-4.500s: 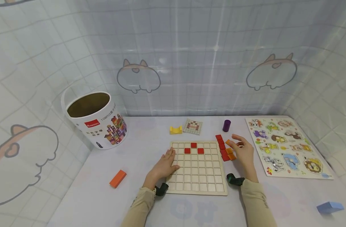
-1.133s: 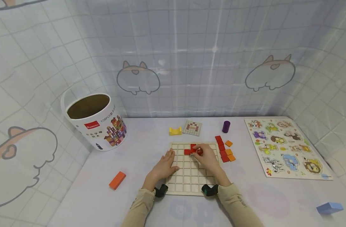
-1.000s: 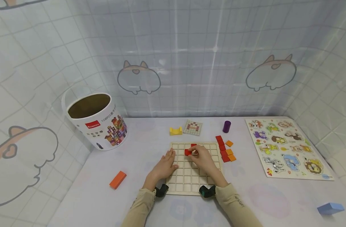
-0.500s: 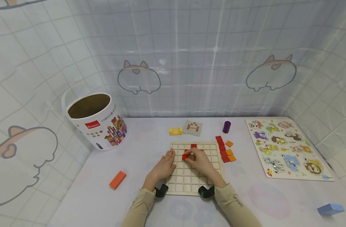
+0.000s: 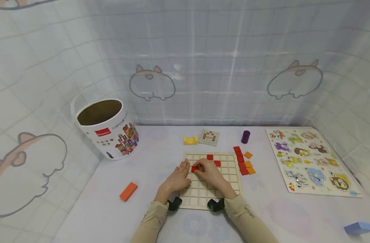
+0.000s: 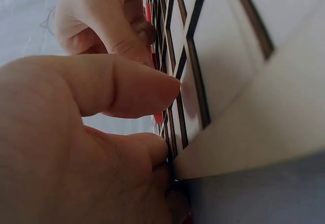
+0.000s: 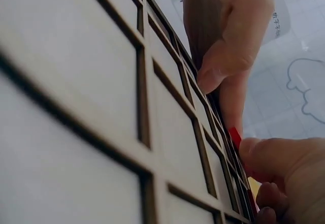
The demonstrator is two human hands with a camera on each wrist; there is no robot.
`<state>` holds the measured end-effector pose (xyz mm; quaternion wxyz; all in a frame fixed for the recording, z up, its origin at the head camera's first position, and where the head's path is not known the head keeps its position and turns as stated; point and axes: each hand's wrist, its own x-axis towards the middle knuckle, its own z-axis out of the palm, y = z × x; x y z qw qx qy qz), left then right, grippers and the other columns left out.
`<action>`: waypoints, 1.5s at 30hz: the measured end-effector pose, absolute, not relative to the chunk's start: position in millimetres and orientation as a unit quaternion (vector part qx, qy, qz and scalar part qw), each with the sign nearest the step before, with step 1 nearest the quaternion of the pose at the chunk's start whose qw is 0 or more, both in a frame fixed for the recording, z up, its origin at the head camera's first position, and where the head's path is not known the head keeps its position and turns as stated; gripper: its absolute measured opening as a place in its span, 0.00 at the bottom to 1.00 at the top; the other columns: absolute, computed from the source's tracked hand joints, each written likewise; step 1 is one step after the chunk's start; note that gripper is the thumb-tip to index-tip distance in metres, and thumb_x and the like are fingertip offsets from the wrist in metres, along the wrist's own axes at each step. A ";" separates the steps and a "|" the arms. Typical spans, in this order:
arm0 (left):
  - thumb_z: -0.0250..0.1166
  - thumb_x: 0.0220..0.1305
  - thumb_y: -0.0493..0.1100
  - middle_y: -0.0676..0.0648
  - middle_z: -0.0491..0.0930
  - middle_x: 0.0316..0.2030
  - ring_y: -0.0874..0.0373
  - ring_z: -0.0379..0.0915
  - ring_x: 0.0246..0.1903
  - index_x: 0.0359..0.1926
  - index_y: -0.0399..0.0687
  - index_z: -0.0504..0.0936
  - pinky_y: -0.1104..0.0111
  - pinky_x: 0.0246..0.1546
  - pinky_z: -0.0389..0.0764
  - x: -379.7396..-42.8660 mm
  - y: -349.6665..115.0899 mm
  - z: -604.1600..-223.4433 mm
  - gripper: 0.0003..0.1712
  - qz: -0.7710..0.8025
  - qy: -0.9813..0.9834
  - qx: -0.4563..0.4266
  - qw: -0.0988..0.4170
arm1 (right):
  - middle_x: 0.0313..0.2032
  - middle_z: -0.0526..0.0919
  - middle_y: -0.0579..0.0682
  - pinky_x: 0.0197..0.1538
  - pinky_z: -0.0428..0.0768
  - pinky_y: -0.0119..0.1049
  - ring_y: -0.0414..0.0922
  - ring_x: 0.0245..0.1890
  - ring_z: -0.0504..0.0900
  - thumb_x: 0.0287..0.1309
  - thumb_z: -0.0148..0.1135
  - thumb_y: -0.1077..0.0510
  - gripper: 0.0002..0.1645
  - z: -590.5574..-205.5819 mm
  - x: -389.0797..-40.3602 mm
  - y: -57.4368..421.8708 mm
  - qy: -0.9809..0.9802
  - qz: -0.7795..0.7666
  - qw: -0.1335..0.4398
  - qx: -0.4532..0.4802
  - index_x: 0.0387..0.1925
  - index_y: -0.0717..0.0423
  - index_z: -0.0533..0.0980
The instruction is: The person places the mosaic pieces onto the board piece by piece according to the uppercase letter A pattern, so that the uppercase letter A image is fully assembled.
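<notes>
A wooden grid board (image 5: 198,192) lies before me. My left hand (image 5: 176,179) rests along its left edge, fingers extended, thumb on the board; that thumb (image 6: 137,88) looms large in the left wrist view. Over the board's upper-left cells my right hand (image 5: 211,173) pinches a small red square tile (image 5: 194,169) between thumb and fingers. The tile's edge (image 7: 235,136) shows between both hands in the right wrist view. Two red tiles, one in the top row (image 5: 209,157) and one below it to the right (image 5: 217,163), sit in cells. My right fingers hide some nearby cells.
Right of the board lie several red tiles (image 5: 243,168) and orange tiles (image 5: 250,170). Behind it are a pattern card (image 5: 209,137), a yellow block (image 5: 190,140) and a purple cylinder (image 5: 246,136). A bucket (image 5: 112,135), orange block (image 5: 128,191), animal puzzle (image 5: 312,162) and blue block (image 5: 359,228) stand around.
My right hand has come from the loose tiles, leaving an orange one apart there. Over the last second it moves left and slightly nearer across the board with a red tile. My left hand stays put.
</notes>
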<state>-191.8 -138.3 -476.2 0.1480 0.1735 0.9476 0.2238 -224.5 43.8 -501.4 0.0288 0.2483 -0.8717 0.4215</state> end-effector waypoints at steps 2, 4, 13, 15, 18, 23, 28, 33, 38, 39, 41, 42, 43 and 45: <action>0.52 0.64 0.44 0.37 0.41 0.76 0.42 0.36 0.76 0.74 0.32 0.47 0.47 0.75 0.46 -191.8 -136.7 -475.6 0.43 0.222 0.948 0.174 0.151 | 0.39 0.84 0.48 0.35 0.72 0.27 0.37 0.30 0.72 0.54 0.69 0.64 0.12 -502.4 -224.0 43.5 -0.878 0.414 0.033 0.239 0.42 0.55 0.82; 0.52 0.64 0.43 0.38 0.41 0.77 0.43 0.36 0.76 0.74 0.32 0.47 0.49 0.75 0.46 -191.7 -136.0 -474.2 0.42 0.221 0.948 0.171 0.153 | 0.39 0.84 0.48 0.35 0.72 0.27 0.37 0.31 0.72 0.53 0.69 0.64 0.12 -502.9 -223.7 43.6 -0.882 0.411 0.037 0.229 0.41 0.55 0.82; 0.52 0.63 0.43 0.38 0.41 0.77 0.44 0.36 0.77 0.74 0.33 0.47 0.50 0.75 0.46 -192.5 -136.7 -474.6 0.42 0.224 0.949 0.166 0.151 | 0.39 0.84 0.48 0.36 0.72 0.27 0.37 0.31 0.72 0.53 0.69 0.64 0.13 -503.1 -223.5 43.6 -0.880 0.421 0.024 0.217 0.42 0.55 0.82; 0.52 0.63 0.42 0.38 0.41 0.77 0.44 0.37 0.77 0.74 0.33 0.48 0.50 0.75 0.47 -191.9 -136.6 -474.9 0.42 0.227 0.948 0.164 0.149 | 0.38 0.83 0.48 0.35 0.72 0.26 0.36 0.30 0.72 0.54 0.69 0.64 0.13 -504.1 -223.7 43.9 -0.877 0.424 0.022 0.224 0.43 0.55 0.82; 0.52 0.62 0.42 0.38 0.41 0.77 0.43 0.37 0.77 0.74 0.32 0.48 0.49 0.75 0.47 -191.4 -137.0 -475.0 0.43 0.229 0.948 0.164 0.148 | 0.36 0.83 0.46 0.33 0.72 0.26 0.35 0.29 0.71 0.54 0.68 0.64 0.12 -505.8 -224.5 44.1 -0.874 0.427 0.023 0.233 0.42 0.54 0.82; 0.52 0.64 0.44 0.38 0.41 0.77 0.43 0.37 0.77 0.74 0.33 0.47 0.49 0.75 0.47 -190.9 -137.4 -477.3 0.43 0.222 0.949 0.168 0.149 | 0.33 0.82 0.45 0.31 0.69 0.26 0.35 0.27 0.69 0.54 0.68 0.64 0.11 -506.8 -223.5 44.0 -0.877 0.418 0.026 0.236 0.40 0.53 0.82; 0.52 0.63 0.44 0.37 0.41 0.76 0.43 0.37 0.76 0.74 0.32 0.47 0.49 0.75 0.47 -191.6 -137.2 -478.2 0.43 0.219 0.950 0.168 0.143 | 0.34 0.82 0.45 0.32 0.69 0.26 0.35 0.27 0.69 0.53 0.69 0.64 0.12 -505.9 -223.0 43.6 -0.878 0.416 0.033 0.237 0.41 0.53 0.82; 0.53 0.63 0.44 0.37 0.41 0.77 0.43 0.37 0.76 0.74 0.32 0.48 0.49 0.75 0.48 -192.0 -136.8 -478.4 0.43 0.217 0.951 0.168 0.143 | 0.37 0.83 0.49 0.32 0.73 0.25 0.35 0.28 0.72 0.54 0.68 0.65 0.14 -500.9 -222.2 47.5 -0.869 0.432 0.042 0.238 0.44 0.56 0.81; 0.52 0.62 0.43 0.37 0.41 0.77 0.44 0.37 0.77 0.74 0.32 0.47 0.49 0.75 0.47 -192.9 -136.8 -478.7 0.43 0.221 0.950 0.165 0.144 | 0.36 0.83 0.51 0.28 0.72 0.26 0.36 0.26 0.72 0.55 0.67 0.64 0.15 -491.5 -224.0 58.7 -0.864 0.456 0.044 0.209 0.46 0.57 0.81; 0.52 0.61 0.43 0.37 0.41 0.77 0.44 0.37 0.77 0.74 0.32 0.48 0.49 0.75 0.47 -193.2 -136.9 -478.7 0.44 0.222 0.950 0.166 0.144 | 0.35 0.82 0.50 0.27 0.71 0.26 0.36 0.25 0.71 0.56 0.67 0.64 0.15 -490.4 -225.4 61.9 -0.866 0.456 0.046 0.201 0.47 0.57 0.81; 0.51 0.61 0.43 0.38 0.40 0.77 0.44 0.36 0.77 0.74 0.32 0.47 0.49 0.75 0.46 -193.2 -137.1 -478.8 0.44 0.224 0.949 0.165 0.147 | 0.32 0.81 0.51 0.26 0.69 0.27 0.38 0.24 0.70 0.57 0.67 0.63 0.15 -487.1 -227.6 69.8 -0.869 0.458 0.049 0.183 0.47 0.57 0.81; 0.51 0.61 0.43 0.38 0.40 0.77 0.44 0.36 0.77 0.74 0.32 0.47 0.49 0.75 0.46 -193.2 -137.2 -478.9 0.44 0.225 0.949 0.166 0.148 | 0.31 0.80 0.51 0.26 0.68 0.27 0.38 0.24 0.69 0.57 0.66 0.62 0.15 -485.7 -228.8 74.2 -0.869 0.460 0.050 0.173 0.48 0.56 0.81; 0.51 0.62 0.43 0.38 0.40 0.77 0.44 0.36 0.77 0.74 0.32 0.46 0.49 0.75 0.46 -193.1 -137.3 -479.0 0.43 0.225 0.948 0.166 0.149 | 0.31 0.80 0.51 0.26 0.68 0.27 0.39 0.24 0.69 0.58 0.66 0.61 0.15 -484.6 -230.0 79.1 -0.870 0.463 0.052 0.162 0.48 0.56 0.81; 0.51 0.62 0.43 0.37 0.39 0.77 0.44 0.35 0.77 0.74 0.32 0.46 0.49 0.75 0.45 -193.0 -137.4 -479.1 0.43 0.227 0.948 0.167 0.151 | 0.31 0.80 0.52 0.25 0.68 0.27 0.40 0.24 0.70 0.58 0.66 0.61 0.16 -483.8 -233.2 89.5 -0.870 0.467 0.059 0.144 0.49 0.56 0.81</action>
